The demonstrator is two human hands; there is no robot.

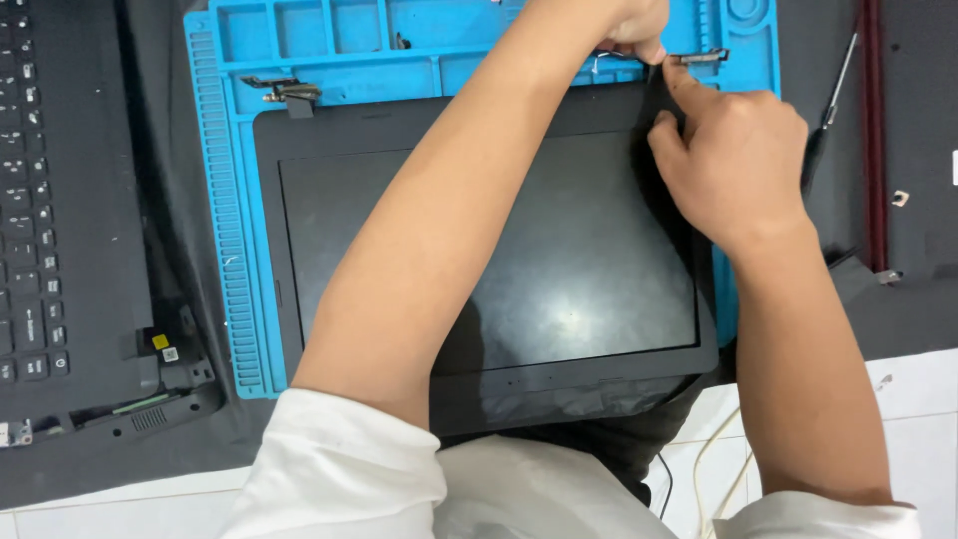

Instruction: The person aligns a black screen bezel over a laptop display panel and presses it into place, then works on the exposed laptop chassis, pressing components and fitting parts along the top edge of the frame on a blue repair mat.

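Across the middle of the frame lies a laptop screen panel [479, 250] with a black bezel, resting on a blue silicone work mat [225, 200] whose ridged edge and small compartments show along the left and top. Both hands meet at the panel's upper right corner. The left hand [629, 25] reaches diagonally over the glass from the lower left — its forearm covers much of the screen's centre — and its fingers are curled at the corner, mostly cut off by the top of the frame, so what they grip cannot be told. The right hand [733, 165] sits just below it, fingers bent and pressing on the bezel edge beside the right hinge [699, 57]. A second metal hinge [284, 93] juts out at the panel's upper left. At the far left lies the laptop base with its keyboard [35, 200] — well apart from the hands. A thin screwdriver [826, 110] rests at the upper right, near the right hand but untouched
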